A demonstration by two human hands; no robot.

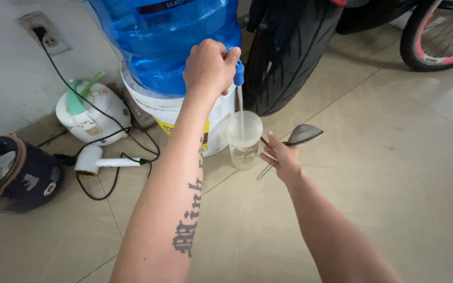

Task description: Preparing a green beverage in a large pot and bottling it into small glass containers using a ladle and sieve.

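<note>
The cup [245,140] sits under the blue tap [238,73], water running in. Our right hand [280,156] clamps its fingers on cup and strainer [301,134]; our left hand [209,67] grips the tap on the jug [158,36].

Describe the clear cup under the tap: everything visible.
The clear cup is a see-through, plastic-looking tumbler, upright and slightly tapered, held off the tiled floor below the blue tap of the water jug. A thin stream of water falls into it; it looks partly filled, though the level is unclear. The right hand grips its side while also holding a metal strainer. The left hand works the tap.
</note>
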